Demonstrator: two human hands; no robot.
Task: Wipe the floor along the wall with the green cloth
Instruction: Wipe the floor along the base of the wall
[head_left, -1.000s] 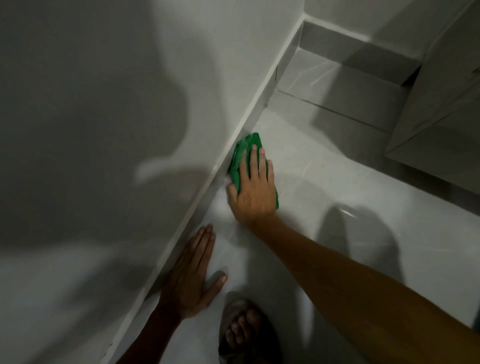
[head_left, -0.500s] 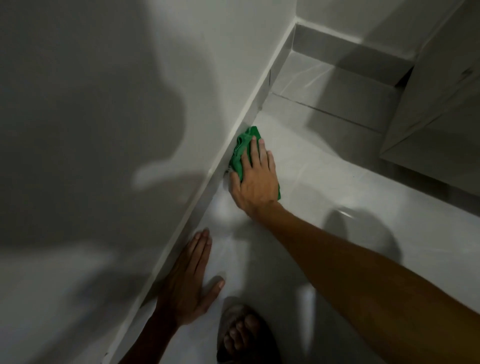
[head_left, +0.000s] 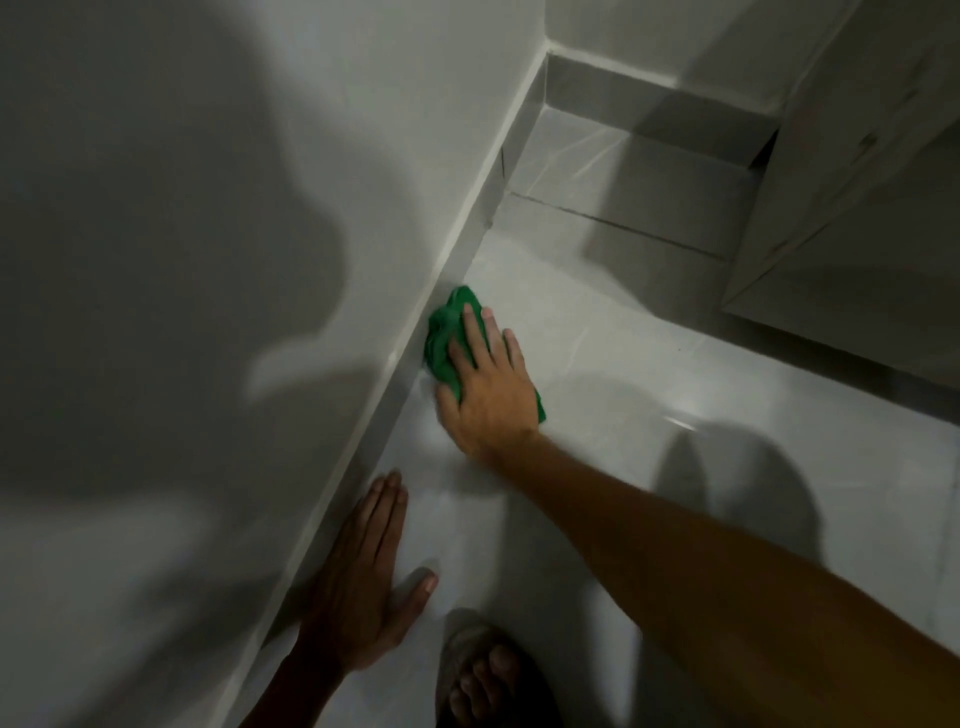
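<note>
The green cloth (head_left: 444, 340) lies bunched on the pale tiled floor (head_left: 649, 415), pushed against the grey skirting (head_left: 431, 291) at the foot of the white wall (head_left: 311, 208). My right hand (head_left: 488, 395) presses flat on top of it, fingers spread and pointing away from me, covering most of the cloth. My left hand (head_left: 363, 582) rests palm down on the floor closer to me, beside the skirting, holding nothing.
A foot in a sandal (head_left: 483, 675) stands at the bottom edge between my arms. A grey cabinet (head_left: 857, 182) juts in at the upper right, raised off the floor. The room corner (head_left: 545, 57) lies ahead along the wall.
My right hand has slid the cloth a little farther along the skirting towards the corner. My left hand has stayed planted on the floor.
</note>
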